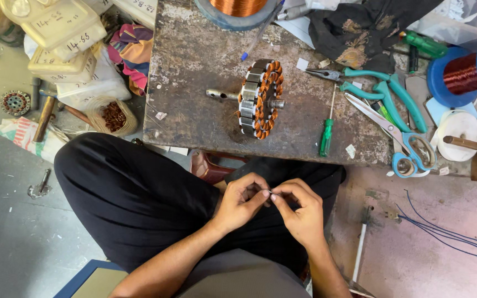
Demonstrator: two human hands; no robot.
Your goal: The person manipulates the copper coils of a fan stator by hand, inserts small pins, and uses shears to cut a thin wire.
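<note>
So from my feed, both hands are down in the lap over the black trousers (133, 193), well short of the bench. The left hand (242, 200) and right hand (299, 212) meet fingertip to fingertip, each pinching one tiny pale bit (270, 192) between them. It's too small for me to say what it is, maybe a scrap of sleeve or wire end. Other fingers are curled in loosely.

My take on doing this well: keep the pinch right at the tips, wrists braced on the thighs, and work it slowly so the little piece doesn't flick away onto the floor.

The wound stator (260, 99) sits on its shaft in the middle of the worn bench top (194, 60), untouched, with a green screwdriver (326, 135) just beside it and blue-handled scissors (409, 149) further right.

Packaging-wise: top left there's a stack of cream rectangular plastic boxes (64, 38) with handwritten marks on the lids, angled against each other. Far right, a blue spool of reddish copper wire (462, 72).
</note>
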